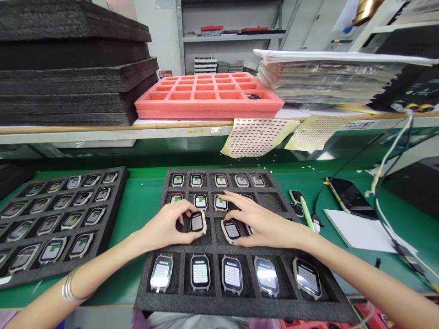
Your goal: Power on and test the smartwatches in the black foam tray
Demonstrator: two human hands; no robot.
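A black foam tray lies in front of me, its compartments holding several strapless smartwatches with lit screens. My left hand pinches a smartwatch between thumb and fingers, tilted over a third-row compartment. Just right of it, my right hand has thumb and index finger at the edges of another smartwatch, which sits tilted in its compartment. The other right fingers stretch over the second row, close to a smartwatch with a green and white screen. My right palm partly hides further watches.
To the left lies a second black foam tray of smartwatches. A green pen-like tool, a phone, white paper and cables are at right. The shelf above bears black foam blocks, a pink foam tray and stacked plastic-wrapped sheets.
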